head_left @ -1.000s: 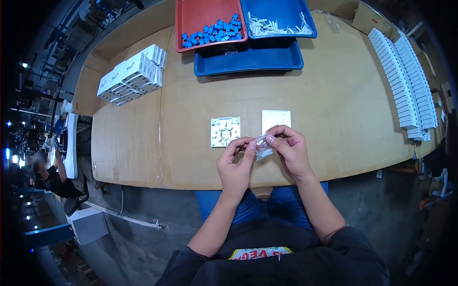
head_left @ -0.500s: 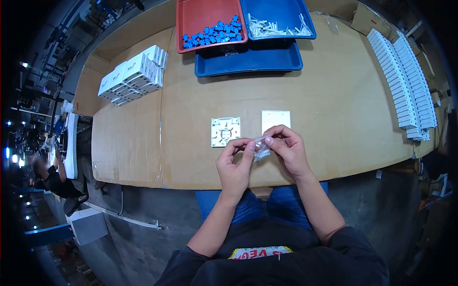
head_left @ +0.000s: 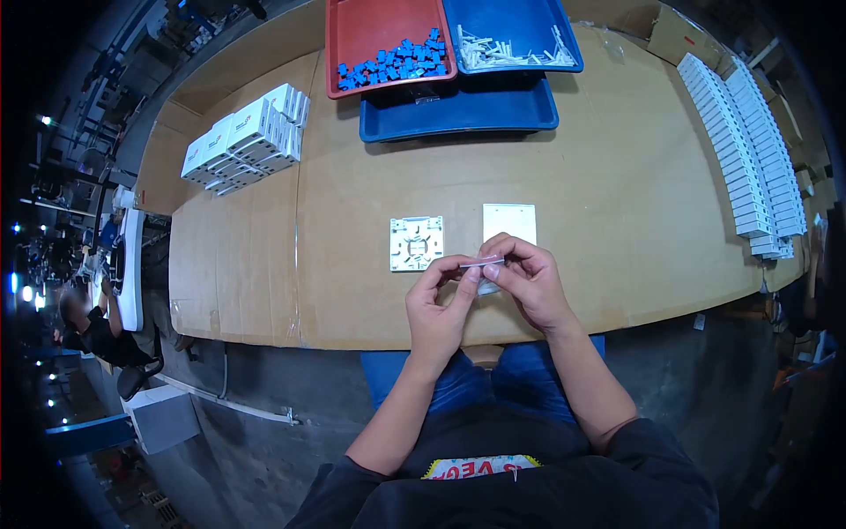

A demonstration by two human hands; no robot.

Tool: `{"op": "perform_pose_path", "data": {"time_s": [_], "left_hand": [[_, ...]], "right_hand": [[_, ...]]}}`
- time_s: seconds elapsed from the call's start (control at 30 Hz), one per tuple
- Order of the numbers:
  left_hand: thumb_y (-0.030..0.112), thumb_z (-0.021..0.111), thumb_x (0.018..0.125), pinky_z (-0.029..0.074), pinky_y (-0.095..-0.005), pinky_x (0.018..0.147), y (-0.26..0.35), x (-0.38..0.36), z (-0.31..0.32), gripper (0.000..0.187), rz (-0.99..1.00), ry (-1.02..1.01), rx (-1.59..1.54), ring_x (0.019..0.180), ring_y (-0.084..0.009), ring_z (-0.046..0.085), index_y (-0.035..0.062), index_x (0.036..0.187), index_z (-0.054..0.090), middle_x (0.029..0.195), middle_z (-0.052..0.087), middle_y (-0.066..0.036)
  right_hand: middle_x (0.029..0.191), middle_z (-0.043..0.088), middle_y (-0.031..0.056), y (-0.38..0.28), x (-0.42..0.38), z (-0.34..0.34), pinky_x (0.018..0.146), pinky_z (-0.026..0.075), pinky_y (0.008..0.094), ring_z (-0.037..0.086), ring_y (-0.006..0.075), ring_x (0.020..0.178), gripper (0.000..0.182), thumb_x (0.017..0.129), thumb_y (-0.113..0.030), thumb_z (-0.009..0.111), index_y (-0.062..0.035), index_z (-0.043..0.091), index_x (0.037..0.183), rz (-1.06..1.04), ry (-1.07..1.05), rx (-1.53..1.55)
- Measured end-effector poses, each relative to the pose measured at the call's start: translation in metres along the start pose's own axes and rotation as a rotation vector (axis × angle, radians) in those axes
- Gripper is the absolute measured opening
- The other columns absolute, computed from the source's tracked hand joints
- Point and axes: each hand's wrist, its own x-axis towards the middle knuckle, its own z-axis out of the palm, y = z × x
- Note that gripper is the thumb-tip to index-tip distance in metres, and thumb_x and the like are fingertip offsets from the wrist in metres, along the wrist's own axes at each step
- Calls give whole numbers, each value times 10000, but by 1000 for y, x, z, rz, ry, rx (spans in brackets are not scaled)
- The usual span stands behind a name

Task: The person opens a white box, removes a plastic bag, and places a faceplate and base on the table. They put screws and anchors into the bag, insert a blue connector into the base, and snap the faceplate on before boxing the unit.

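Observation:
Between my two hands is a small clear plastic bag (head_left: 486, 286), its top edge stretched level and some white bits inside. My left hand (head_left: 438, 304) pinches the bag's left side between thumb and fingers. On the other side my right hand (head_left: 531, 286) pinches it the same way. Just beyond the left hand lies a square white plastic tray (head_left: 416, 243) with a round pattern of slots and clips. A plain white square cover (head_left: 509, 222) lies beyond the right hand, its near part hidden by the fingers.
At the back, a red tray (head_left: 388, 26) holds blue clips and a blue tray (head_left: 511, 26) holds white sticks. Another blue tray (head_left: 458, 119) is in front. White boxes (head_left: 247, 137) are stacked left; long rows of white pieces (head_left: 731, 159) line the right. A person (head_left: 97, 331) sits far left.
My hands have drawn closer together and turned the bag's top edge level. The square tray and cover stay in place.

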Motion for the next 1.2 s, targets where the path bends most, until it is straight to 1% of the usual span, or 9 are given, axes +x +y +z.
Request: {"op": "perform_pose_path", "data": {"time_s": [0.1,0.27,0.4,0.6,0.77,0.9,1.0,1.1,1.2], "left_hand": [[66,736,992,524,-266,896,-2,-1,-1,151,-16,-13,-36,969,-110,653,-21,1109,698,1045,721,-57],[69,732,997,524,-263,896,0,-3,0,143,-7,-22,-58,976,-108,655,-20,1104,700,1050,722,-56],[66,697,1024,519,-243,865,-3,-4,-1,146,10,-46,-46,963,-79,640,-17,1141,669,1050,704,-40],[77,702,1024,518,-246,870,-3,-6,-2,140,-1,-54,-42,969,-81,641,-15,1126,680,1046,708,-42],[78,710,1018,526,-251,870,2,-4,1,123,-9,-24,-79,961,-90,653,-12,1100,692,1038,722,-52],[97,749,991,535,-268,890,1,1,-7,146,-34,-49,-73,984,-123,680,-20,1076,723,1038,751,-70],[104,750,991,534,-269,887,-2,5,-16,137,-23,-111,-55,978,-124,686,-15,1059,733,1035,760,-72],[103,746,992,531,-270,886,2,10,-18,124,-60,-128,-47,959,-119,690,-10,1042,743,1014,767,-71],[103,745,990,529,-270,884,9,15,-20,120,-99,-132,-32,942,-115,691,-9,1034,751,987,771,-67]], "right_hand": [[1114,640,71,-1,0,2,926,526,279,619,124,1049,102,983,32,672,28,659,1084,3,8,11],[1115,630,73,1,-1,2,912,518,272,611,120,1045,98,986,41,664,31,652,1083,-79,6,-83],[1116,620,74,1,-2,3,906,513,267,608,119,1044,93,986,48,663,32,645,1076,-126,-13,-105],[1108,621,78,-2,-3,0,901,512,269,611,126,1040,93,979,52,668,27,646,1066,-129,-42,-133],[1094,644,83,-3,-3,1,899,521,281,624,128,1015,72,970,36,694,26,672,1038,-92,1,-113],[1092,659,83,0,-3,0,900,532,290,635,131,1004,51,961,18,720,17,696,1006,-82,-3,-70],[1057,661,87,-3,-4,-2,883,515,300,629,152,977,47,945,4,731,-2,696,915,-57,9,-85],[1035,666,83,-7,-2,2,869,513,301,629,152,978,38,946,6,726,6,709,912,-26,31,-38],[1069,689,77,-4,0,-1,882,532,285,653,136,978,21,953,-5,734,14,728,961,-6,63,-78]]}}
